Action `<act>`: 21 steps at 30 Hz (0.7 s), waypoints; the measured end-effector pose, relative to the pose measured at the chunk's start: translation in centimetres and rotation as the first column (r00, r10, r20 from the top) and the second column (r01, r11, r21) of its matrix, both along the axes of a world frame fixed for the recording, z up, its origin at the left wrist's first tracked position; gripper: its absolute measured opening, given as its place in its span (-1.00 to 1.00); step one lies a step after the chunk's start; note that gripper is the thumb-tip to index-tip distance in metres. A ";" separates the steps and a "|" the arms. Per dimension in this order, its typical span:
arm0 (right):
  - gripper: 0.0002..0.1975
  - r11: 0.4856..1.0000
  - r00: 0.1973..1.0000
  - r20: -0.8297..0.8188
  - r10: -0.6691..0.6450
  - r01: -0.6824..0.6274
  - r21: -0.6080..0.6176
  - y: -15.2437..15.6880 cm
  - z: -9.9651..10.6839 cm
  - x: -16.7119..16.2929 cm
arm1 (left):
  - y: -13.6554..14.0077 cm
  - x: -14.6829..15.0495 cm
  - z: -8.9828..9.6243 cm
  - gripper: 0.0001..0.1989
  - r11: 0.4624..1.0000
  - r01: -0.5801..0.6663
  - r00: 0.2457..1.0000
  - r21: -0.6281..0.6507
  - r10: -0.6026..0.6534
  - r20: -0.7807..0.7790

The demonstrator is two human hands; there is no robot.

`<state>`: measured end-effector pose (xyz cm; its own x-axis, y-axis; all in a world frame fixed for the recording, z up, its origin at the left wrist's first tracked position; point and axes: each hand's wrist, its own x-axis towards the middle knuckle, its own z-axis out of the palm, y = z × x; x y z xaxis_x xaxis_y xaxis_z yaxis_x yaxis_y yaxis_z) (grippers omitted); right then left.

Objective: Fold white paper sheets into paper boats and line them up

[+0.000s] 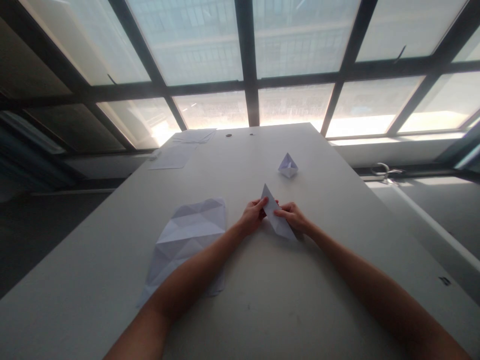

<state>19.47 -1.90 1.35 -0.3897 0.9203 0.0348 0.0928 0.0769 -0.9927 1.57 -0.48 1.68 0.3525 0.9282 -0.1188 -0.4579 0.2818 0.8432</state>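
Between my two hands is a folded piece of white paper (276, 220), flat and pointed at both ends, held tilted just above the table. My left hand (255, 212) grips its upper left edge, thumb on the front face and fingers behind. On the right side my right hand (292, 216) pinches it, thumb pressed on its middle; most of the other fingers are hidden behind the paper. Beyond my hands, a little to the right, stands a folded paper boat (288, 166). Left of my hands lies a large creased paper sheet (191, 227), partly covered by my left forearm.
All of this is on a long white table (240, 310). Flat paper sheets (172, 156) lie at its far left end. Near the far edge is a small round hole (228, 135). A dark mark (444, 281) shows at the right. Large windows rise behind the table.
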 end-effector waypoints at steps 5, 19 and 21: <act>-0.58 0.998 0.998 0.036 0.059 -0.058 -0.009 0.0 0.1 0.1 | 0.5 -0.2 0.1 -0.55 0.992 -0.121 0.993 0.026 0.121 -0.012; -0.58 0.896 0.903 0.077 -0.424 0.405 0.185 1.0 -0.6 -0.7 | -0.3 0.5 -0.5 -0.68 0.828 0.001 0.831 0.560 0.311 -0.461; -0.57 0.899 0.910 0.096 -0.402 0.373 0.231 0.9 -0.7 -0.8 | -0.3 0.6 -0.5 -0.68 0.818 0.024 0.810 0.575 0.321 -0.491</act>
<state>18.69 -1.00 0.64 -0.0182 0.9778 0.2089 0.2912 0.2051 -0.9344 2.14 -0.83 1.14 0.2383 0.9291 0.2828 0.1307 -0.3192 0.9386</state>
